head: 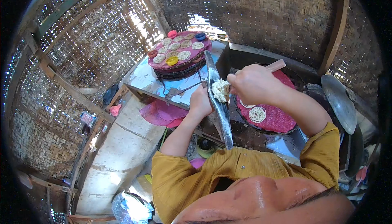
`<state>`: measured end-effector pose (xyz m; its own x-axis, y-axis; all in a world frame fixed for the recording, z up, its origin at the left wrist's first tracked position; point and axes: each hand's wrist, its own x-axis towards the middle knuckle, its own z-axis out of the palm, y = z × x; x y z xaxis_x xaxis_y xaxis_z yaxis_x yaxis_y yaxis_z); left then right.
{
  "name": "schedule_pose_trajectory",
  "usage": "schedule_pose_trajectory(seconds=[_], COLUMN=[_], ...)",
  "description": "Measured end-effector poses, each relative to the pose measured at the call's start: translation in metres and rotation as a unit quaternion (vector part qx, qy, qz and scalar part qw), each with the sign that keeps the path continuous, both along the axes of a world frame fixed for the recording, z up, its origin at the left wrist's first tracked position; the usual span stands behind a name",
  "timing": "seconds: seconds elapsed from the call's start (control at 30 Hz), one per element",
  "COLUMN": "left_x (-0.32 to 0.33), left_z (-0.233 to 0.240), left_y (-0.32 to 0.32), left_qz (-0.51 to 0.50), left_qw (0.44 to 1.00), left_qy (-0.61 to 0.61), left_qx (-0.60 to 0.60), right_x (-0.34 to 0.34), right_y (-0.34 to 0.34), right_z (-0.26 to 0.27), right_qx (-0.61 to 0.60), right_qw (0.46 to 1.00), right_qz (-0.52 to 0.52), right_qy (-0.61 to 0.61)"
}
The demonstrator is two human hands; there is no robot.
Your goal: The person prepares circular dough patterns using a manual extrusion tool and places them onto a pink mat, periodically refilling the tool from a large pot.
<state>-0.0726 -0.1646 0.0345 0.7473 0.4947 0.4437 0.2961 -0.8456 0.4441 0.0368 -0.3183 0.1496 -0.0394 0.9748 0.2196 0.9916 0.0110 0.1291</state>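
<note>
A long, tapered press-like tool with a worn, shiny surface [225, 126] stretches across in front of my chest. My left hand [200, 101] is closed around its part at the left side. Against the tool's middle sits a lump of pale, crumbly dough [220, 91]. My right hand [251, 81] is at the dough, its fingers wrapped around an implement with a pale pinkish handle [277, 65]; the implement's working end is hidden. Below my right forearm, a coiled nest of pale strands [257, 114] lies on a round tray lined with pink mesh cloth [280, 118].
Stacked round trays [180, 72] at the far left of the counter [144, 78] carry several strand coils [174, 46] and coloured rings [172, 60]. A metal wok lid [338, 104] leans at the right. Pink cloth [162, 112] hangs under the counter edge. Woven bamboo walls [260, 18] surround the space.
</note>
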Motion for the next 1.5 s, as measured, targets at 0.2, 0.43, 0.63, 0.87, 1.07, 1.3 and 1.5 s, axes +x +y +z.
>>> schedule_pose_trajectory(seconds=[0.2, 0.43, 0.63, 0.87, 1.07, 1.3, 1.5], left_x=[-0.001, -0.031, -0.012, -0.004, -0.015, -0.007, -0.029], left_z=[-0.002, -0.009, 0.012, -0.023, -0.005, -0.012, -0.018], left_y=[0.019, 0.063, 0.024, 0.043, 0.04, 0.035, 0.073], left_qz=[-0.057, -0.077, -0.161, -0.243, -0.174, -0.159, -0.187], left_qw=[0.994, 0.974, 0.687, 0.622, 0.637, 0.66, 0.624], left_qy=[0.015, -0.114, -0.285, -0.349, -0.375, -0.343, -0.295], left_qx=[-0.092, -0.177, -0.649, -0.658, -0.651, -0.649, -0.699], right_x=[0.003, 0.023, 0.014, -0.002, 0.018, -0.013, -0.024], right_y=[0.011, -0.044, -0.002, 0.006, -0.016, 0.01, -0.018], right_z=[-0.028, 0.006, -0.085, -0.108, -0.095, -0.089, -0.089], right_qx=[0.151, 0.356, 0.23, 0.157, 0.251, 0.425, 0.287], right_qw=[0.956, 0.929, 0.705, 0.737, 0.804, 0.9, 0.896], right_qz=[0.184, 0.081, -0.058, -0.003, -0.027, 0.029, 0.085], right_qy=[-0.171, -0.068, 0.669, 0.658, 0.539, 0.092, 0.328])
